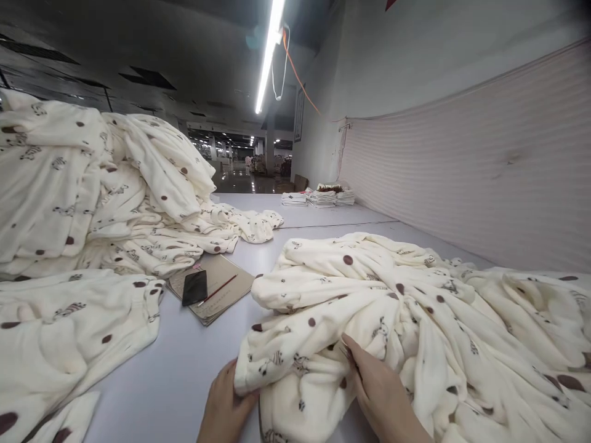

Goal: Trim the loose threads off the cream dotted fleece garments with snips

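Observation:
A cream fleece garment (300,351) printed with brown dots and small zebras lies bunched on the table in front of me. My left hand (228,403) is closed on the end of what looks like a sleeve or leg, with its fingertips hidden behind the cloth. Higher up the same piece, my right hand (378,391) pinches a fold between thumb and fingers. More cloth of the same print (489,332) is heaped beside and behind it to the right, and I cannot tell where one piece ends and another starts.
A tall pile of matching garments (133,178) stands at the left, with another garment (78,332) lying nearer. Between the heaps are a clipboard-like stack of papers (231,277), a black phone (194,287) and a pen (217,290). Folded white stacks (322,198) sit at the table's far end.

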`<state>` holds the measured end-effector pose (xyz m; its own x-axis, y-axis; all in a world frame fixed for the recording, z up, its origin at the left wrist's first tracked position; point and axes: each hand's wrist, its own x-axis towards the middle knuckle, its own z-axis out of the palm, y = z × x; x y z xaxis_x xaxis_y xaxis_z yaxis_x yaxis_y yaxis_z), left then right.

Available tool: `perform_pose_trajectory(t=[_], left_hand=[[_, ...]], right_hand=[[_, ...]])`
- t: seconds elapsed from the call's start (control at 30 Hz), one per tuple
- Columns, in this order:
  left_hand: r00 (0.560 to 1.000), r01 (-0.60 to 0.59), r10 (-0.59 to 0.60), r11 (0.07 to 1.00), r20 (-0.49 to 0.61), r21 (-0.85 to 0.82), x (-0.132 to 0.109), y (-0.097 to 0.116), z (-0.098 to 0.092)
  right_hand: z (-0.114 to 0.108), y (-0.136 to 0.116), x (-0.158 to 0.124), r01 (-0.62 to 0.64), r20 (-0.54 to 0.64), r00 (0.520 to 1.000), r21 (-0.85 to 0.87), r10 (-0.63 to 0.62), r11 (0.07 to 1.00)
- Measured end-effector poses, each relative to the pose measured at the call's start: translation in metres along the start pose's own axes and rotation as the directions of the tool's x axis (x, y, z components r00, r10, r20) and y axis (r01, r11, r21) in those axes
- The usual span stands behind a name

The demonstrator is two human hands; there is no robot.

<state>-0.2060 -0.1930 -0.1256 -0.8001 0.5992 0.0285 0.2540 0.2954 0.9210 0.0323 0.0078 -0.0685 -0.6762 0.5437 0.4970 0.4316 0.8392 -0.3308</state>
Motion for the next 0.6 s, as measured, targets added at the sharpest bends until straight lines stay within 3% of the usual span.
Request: perform_pose_trajectory(t=[0.1,0.2,0.27,0.3,0.33,0.37,0.4,0.43,0.47,0.5,0.53,0.6], left_hand=[[0.995,0.045,-0.033,0.991,0.095,-0.123,0.012,0.023,-0.003],[0.982,0.079,-0.034,0.969,0.188,-0.233,0.007,0.04,-0.003],[0.976,-0.011,0.054,0.98,0.211,-0.201,-0.005,0.042,0.004],[0.967,-0.139,0.159,0.984,0.198,-0.112,-0.012,0.039,0.011],[0.931,-0.331,0.319,0.943,0.179,0.039,-0.019,0.035,0.019],[0.846,-0.533,0.503,0.817,0.179,0.221,-0.026,0.03,0.028],[0.721,-0.682,0.66,0.621,0.21,0.386,-0.031,0.024,0.038],[0.597,-0.757,0.76,0.426,0.259,0.495,-0.035,0.017,0.047],[0.504,-0.785,0.808,0.28,0.306,0.553,-0.039,0.012,0.056],[0.452,-0.793,0.827,0.2,0.334,0.576,-0.042,0.007,0.064],[0.432,-0.796,0.835,0.175,0.341,0.58,-0.046,0.005,0.072],[0.446,-0.782,0.832,0.183,0.329,0.595,-0.055,0.004,0.084]], right_hand=[[-0.017,0.018,-0.01,-0.043,-0.03,0.999,-0.087,0.04,0.995],[-0.04,0.037,-0.017,-0.211,-0.012,0.977,-0.15,0.211,0.966],[-0.054,0.039,-0.018,-0.287,0.028,0.955,-0.139,0.294,0.948],[-0.059,0.035,-0.018,-0.304,0.055,0.949,-0.102,0.31,0.947],[-0.062,0.028,-0.017,-0.311,0.082,0.946,-0.043,0.313,0.95],[-0.064,0.019,-0.015,-0.314,0.103,0.946,0.034,0.309,0.949],[-0.065,0.009,-0.013,-0.314,0.123,0.946,0.125,0.3,0.941],[-0.064,-0.002,-0.011,-0.311,0.151,0.947,0.222,0.283,0.924],[-0.063,-0.012,-0.009,-0.304,0.186,0.949,0.316,0.256,0.899],[-0.062,-0.022,-0.007,-0.293,0.223,0.95,0.397,0.218,0.87],[-0.06,-0.031,-0.006,-0.28,0.258,0.95,0.458,0.175,0.844],[-0.056,-0.045,-0.006,-0.254,0.308,0.946,0.521,0.098,0.815]])
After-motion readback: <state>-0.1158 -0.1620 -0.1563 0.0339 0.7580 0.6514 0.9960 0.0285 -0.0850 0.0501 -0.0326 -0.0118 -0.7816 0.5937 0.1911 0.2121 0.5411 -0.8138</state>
